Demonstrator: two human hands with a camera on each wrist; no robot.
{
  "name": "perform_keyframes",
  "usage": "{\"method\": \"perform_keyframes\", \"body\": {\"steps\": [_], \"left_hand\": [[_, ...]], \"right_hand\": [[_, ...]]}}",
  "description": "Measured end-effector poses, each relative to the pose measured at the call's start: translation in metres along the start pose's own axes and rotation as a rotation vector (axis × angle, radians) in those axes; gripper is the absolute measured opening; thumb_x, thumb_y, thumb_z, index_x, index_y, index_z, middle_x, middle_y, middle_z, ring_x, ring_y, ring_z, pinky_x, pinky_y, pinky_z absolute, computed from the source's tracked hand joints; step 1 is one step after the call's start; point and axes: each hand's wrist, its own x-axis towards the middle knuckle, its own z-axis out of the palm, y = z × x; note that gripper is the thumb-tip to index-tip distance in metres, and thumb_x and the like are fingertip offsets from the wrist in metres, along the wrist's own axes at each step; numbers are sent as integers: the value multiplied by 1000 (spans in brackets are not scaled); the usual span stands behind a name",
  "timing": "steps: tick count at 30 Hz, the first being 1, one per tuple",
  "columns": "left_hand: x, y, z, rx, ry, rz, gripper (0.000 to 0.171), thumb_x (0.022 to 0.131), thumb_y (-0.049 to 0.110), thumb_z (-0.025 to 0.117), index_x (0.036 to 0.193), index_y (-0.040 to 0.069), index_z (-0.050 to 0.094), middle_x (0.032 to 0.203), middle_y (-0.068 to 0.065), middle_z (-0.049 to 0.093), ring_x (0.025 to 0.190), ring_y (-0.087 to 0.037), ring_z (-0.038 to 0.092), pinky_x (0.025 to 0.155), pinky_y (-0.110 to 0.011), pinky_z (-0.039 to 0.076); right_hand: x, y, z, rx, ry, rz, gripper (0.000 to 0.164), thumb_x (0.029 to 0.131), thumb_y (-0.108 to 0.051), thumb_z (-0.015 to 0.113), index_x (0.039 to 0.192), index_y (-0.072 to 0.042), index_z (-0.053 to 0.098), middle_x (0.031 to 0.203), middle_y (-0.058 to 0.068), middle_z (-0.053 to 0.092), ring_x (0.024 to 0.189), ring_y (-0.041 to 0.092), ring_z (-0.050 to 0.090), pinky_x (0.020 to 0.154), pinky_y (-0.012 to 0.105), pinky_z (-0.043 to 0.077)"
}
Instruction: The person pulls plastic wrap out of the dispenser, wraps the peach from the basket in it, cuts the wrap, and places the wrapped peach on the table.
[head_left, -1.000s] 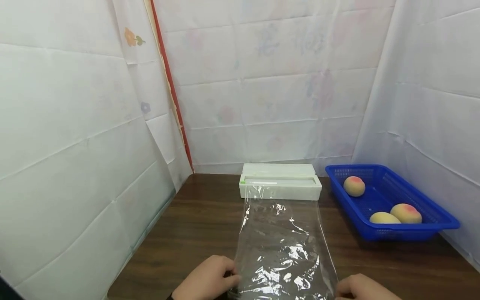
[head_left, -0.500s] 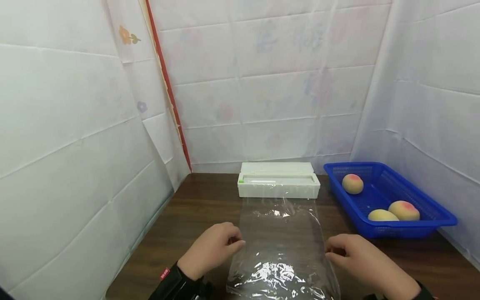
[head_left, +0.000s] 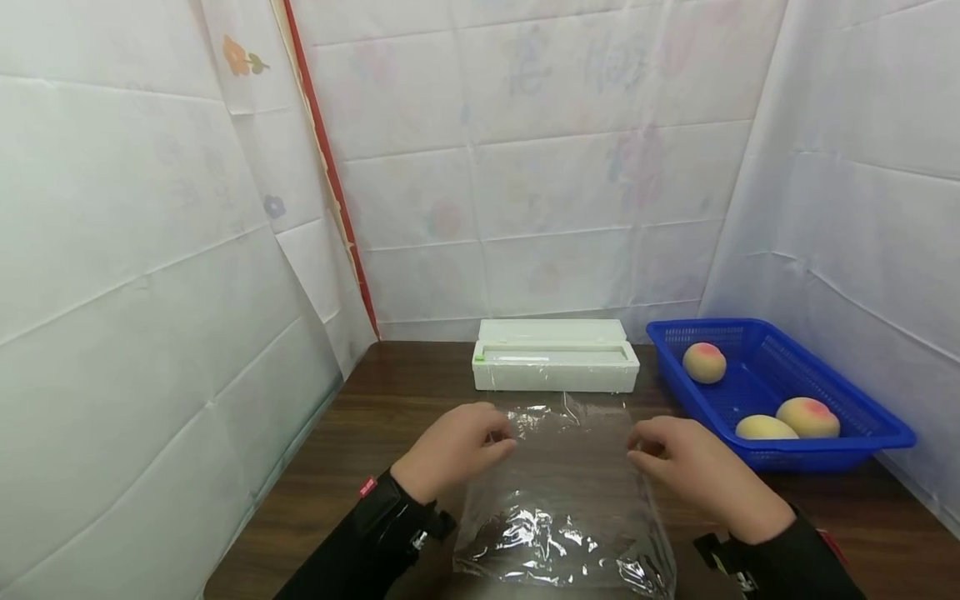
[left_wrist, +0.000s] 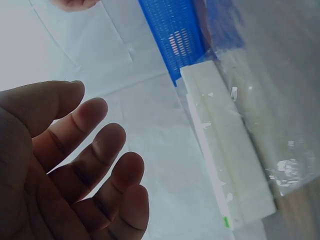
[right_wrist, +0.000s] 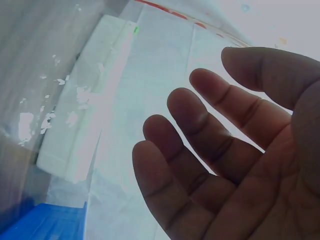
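Observation:
A sheet of clear plastic wrap lies over the dark table, running from the front of a white wrap box whose lid stands raised at the back. My left hand hovers at the sheet's left edge, its fingers loosely bent. In the left wrist view nothing lies between that hand's fingers. Across from it, my right hand is over the sheet's right edge. The right wrist view shows its fingers relaxed and holding nothing. Bright glints cover the near end of the wrap.
To the right stands a blue plastic basket with a peach at its back, and another peach beside a yellow fruit at its front. White sheeting hangs behind and on both sides of the wooden table.
Both hands have let go of the wrap's near corners and moved forward toward the box, coming closer together. The wrap now lies with its near end toward the front of the table.

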Motion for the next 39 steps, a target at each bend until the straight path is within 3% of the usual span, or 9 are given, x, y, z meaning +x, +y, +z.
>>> {"method": "perform_keyframes", "body": {"steps": [9, 14, 20, 27, 33, 39], "left_hand": [[45, 4, -11, -7, 29, 71, 15, 105, 29, 68, 91, 27, 75, 90, 16, 68, 85, 0, 61, 80, -26, 55], [52, 2, -9, -38, 38, 53, 17, 106, 30, 66, 93, 25, 76, 88, 16, 67, 82, -2, 61, 78, -26, 54], [54, -7, -5, -90, 49, 5, 16, 104, 32, 68, 93, 23, 75, 85, 15, 66, 82, -6, 59, 76, -29, 52], [49, -4, -3, -156, 35, -19, 14, 105, 29, 66, 93, 25, 74, 88, 15, 67, 83, -5, 61, 78, -28, 53], [46, 8, -3, -155, 29, 27, 14, 106, 29, 66, 98, 23, 76, 92, 15, 68, 86, -4, 62, 80, -28, 54], [46, 21, -2, -78, 27, 82, 11, 104, 31, 71, 107, 22, 77, 99, 11, 71, 92, -6, 64, 85, -27, 54]], "right_hand": [[30, -6, -8, 10, 7, -18, 7, 103, -25, 71, 108, -26, 77, 95, -11, 70, 84, 5, 61, 77, 34, 54], [38, -9, -7, 41, 25, -36, 8, 105, -26, 69, 108, -28, 77, 99, -11, 72, 84, 6, 62, 79, 34, 54], [46, -11, -3, 52, 15, -49, 11, 105, -25, 68, 103, -34, 74, 97, -10, 70, 84, 9, 61, 82, 37, 52], [50, -16, 1, 47, 29, -73, 9, 105, -22, 68, 104, -28, 75, 92, -11, 69, 80, 9, 56, 78, 34, 48], [44, -20, 6, 55, 10, -28, 7, 105, -25, 70, 108, -29, 73, 99, -10, 70, 85, 11, 59, 80, 36, 49], [37, -22, 4, 39, 59, -34, 7, 102, -25, 73, 108, -28, 75, 105, -8, 72, 99, 12, 67, 87, 41, 54]]}}
